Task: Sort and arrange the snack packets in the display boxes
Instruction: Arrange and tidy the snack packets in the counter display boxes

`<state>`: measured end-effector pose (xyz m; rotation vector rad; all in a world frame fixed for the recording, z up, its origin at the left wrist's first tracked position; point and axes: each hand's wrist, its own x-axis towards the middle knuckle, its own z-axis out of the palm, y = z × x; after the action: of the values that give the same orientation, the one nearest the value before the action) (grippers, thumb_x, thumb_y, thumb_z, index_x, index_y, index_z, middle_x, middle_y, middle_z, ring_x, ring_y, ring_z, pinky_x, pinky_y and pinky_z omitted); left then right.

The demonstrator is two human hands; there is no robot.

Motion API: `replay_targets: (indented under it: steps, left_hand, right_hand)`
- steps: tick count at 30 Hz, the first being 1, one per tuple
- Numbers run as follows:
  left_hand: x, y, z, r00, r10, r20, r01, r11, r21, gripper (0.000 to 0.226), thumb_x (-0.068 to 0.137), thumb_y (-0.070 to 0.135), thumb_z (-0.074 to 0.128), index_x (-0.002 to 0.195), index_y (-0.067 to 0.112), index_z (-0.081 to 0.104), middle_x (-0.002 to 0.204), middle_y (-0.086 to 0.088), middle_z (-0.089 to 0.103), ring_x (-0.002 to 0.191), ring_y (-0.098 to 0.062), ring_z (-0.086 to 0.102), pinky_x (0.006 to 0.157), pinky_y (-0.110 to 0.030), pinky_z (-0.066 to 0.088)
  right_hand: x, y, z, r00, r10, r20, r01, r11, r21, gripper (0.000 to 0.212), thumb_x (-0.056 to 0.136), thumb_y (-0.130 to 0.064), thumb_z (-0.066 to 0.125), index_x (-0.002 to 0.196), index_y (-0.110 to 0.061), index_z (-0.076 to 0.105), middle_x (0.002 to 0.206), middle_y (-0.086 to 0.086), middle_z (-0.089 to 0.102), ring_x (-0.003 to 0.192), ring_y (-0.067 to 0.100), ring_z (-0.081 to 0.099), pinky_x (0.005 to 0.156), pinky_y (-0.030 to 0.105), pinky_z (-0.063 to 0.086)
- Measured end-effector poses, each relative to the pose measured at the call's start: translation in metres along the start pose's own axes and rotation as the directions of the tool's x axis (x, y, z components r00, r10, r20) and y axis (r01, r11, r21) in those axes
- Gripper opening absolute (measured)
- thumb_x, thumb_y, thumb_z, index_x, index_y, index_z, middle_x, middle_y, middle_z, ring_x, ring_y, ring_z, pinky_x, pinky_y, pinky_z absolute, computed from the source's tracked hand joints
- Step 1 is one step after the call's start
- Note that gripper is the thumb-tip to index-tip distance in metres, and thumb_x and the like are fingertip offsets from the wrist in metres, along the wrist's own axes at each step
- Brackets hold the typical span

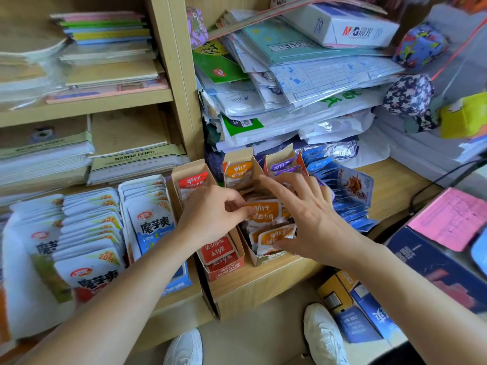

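You're straightening the orange display box (266, 259): your left hand (210, 212) has its grip pinched on an orange packet (263, 210), your right hand (311, 219) has its grip spread across the front packets (275, 236); next, seat the pinched one upright.

M&G on paper ream (342, 22), apparently 20% on white packets (89, 262)
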<state>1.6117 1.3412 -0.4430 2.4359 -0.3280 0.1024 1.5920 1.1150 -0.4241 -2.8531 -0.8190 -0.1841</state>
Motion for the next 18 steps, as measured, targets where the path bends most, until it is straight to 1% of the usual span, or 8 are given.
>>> replay_targets:
  steps: [3, 5, 7, 9, 11, 14, 16, 18]
  left_hand:
    - [-0.003, 0.0, -0.007, 0.985, 0.063, 0.16, -0.066, 0.998, 0.014, 0.023, 0.088, 0.048, 0.07, 0.107, 0.037, 0.077, 0.085, 0.02, 0.07, 0.079, 0.002, 0.066, 0.072, -0.028, 0.057]
    - [-0.004, -0.003, -0.007, 0.975, 0.089, 0.204, -0.118, 0.984, 0.131, 0.032, 0.084, 0.059, 0.066, 0.11, 0.042, 0.075, 0.088, 0.018, 0.06, 0.087, -0.009, 0.06, 0.077, -0.032, 0.05]
    - [-0.004, -0.007, -0.006, 0.972, 0.086, 0.22, -0.133, 0.969, 0.208, 0.048, 0.077, 0.075, 0.054, 0.107, 0.044, 0.075, 0.089, 0.01, 0.056, 0.091, -0.02, 0.055, 0.083, -0.04, 0.047]
    - [-0.004, -0.009, -0.001, 0.974, 0.093, 0.208, -0.132, 0.974, 0.186, 0.053, 0.075, 0.08, 0.048, 0.098, 0.042, 0.077, 0.085, 0.009, 0.056, 0.089, -0.022, 0.054, 0.082, -0.042, 0.047]
    - [-0.003, -0.004, 0.003, 0.979, 0.106, 0.176, -0.138, 0.974, 0.182, 0.038, 0.081, 0.068, 0.059, 0.096, 0.039, 0.078, 0.081, 0.009, 0.055, 0.087, -0.02, 0.052, 0.079, -0.036, 0.044]
    - [0.002, 0.0, 0.005, 0.99, 0.111, 0.092, -0.122, 0.985, 0.124, 0.026, 0.084, 0.051, 0.074, 0.089, 0.026, 0.079, 0.074, 0.012, 0.063, 0.073, -0.011, 0.06, 0.065, -0.026, 0.042]
    - [0.007, -0.002, 0.003, 0.993, 0.041, 0.115, -0.038, 0.999, -0.026, 0.026, 0.081, 0.048, 0.077, 0.088, 0.024, 0.08, 0.077, 0.011, 0.074, 0.071, -0.008, 0.069, 0.065, -0.032, 0.054]
    - [0.009, -0.004, -0.001, 0.98, -0.013, 0.2, 0.042, 0.99, -0.137, 0.021, 0.081, 0.042, 0.08, 0.09, 0.023, 0.081, 0.083, 0.01, 0.078, 0.076, -0.01, 0.074, 0.076, -0.044, 0.06]
  right_hand:
    - [-0.002, 0.002, 0.002, 0.998, -0.054, 0.015, 0.054, 0.999, 0.003, 0.11, 0.072, -0.051, 0.082, 0.157, -0.039, 0.013, 0.148, -0.011, 0.027, 0.128, 0.016, 0.031, 0.1, 0.04, 0.031]
    - [-0.004, 0.004, 0.006, 0.998, -0.062, 0.002, 0.062, 0.998, 0.01, 0.101, 0.075, -0.05, 0.081, 0.156, -0.037, 0.022, 0.144, -0.013, 0.038, 0.126, 0.015, 0.034, 0.096, 0.037, 0.028]
    - [-0.006, 0.006, 0.011, 0.998, -0.056, -0.032, 0.057, 0.998, 0.019, 0.093, 0.074, -0.049, 0.082, 0.152, -0.032, 0.034, 0.133, -0.013, 0.052, 0.12, 0.016, 0.038, 0.09, 0.031, 0.021]
    - [-0.009, 0.008, 0.014, 0.995, -0.062, -0.078, 0.065, 0.998, 0.025, 0.085, 0.072, -0.048, 0.084, 0.145, -0.029, 0.045, 0.121, -0.013, 0.059, 0.115, 0.018, 0.042, 0.086, 0.032, 0.02]
    - [-0.012, 0.009, 0.014, 0.993, -0.058, -0.098, 0.064, 0.997, 0.051, 0.082, 0.07, -0.047, 0.085, 0.141, -0.028, 0.049, 0.121, -0.012, 0.06, 0.115, 0.02, 0.045, 0.09, 0.038, 0.026]
    - [-0.016, 0.009, 0.013, 0.994, -0.026, -0.104, 0.038, 0.992, 0.117, 0.096, 0.068, -0.045, 0.087, 0.149, -0.026, 0.041, 0.139, -0.007, 0.05, 0.122, 0.021, 0.043, 0.095, 0.044, 0.035]
    - [-0.017, 0.01, 0.013, 0.995, -0.016, -0.103, 0.029, 0.991, 0.131, 0.101, 0.067, -0.045, 0.087, 0.152, -0.025, 0.036, 0.147, -0.005, 0.043, 0.128, 0.022, 0.041, 0.097, 0.043, 0.035]
    - [-0.017, 0.01, 0.013, 0.995, -0.008, -0.096, 0.021, 0.991, 0.131, 0.102, 0.068, -0.047, 0.086, 0.154, -0.026, 0.033, 0.151, -0.006, 0.04, 0.132, 0.021, 0.039, 0.101, 0.042, 0.033]
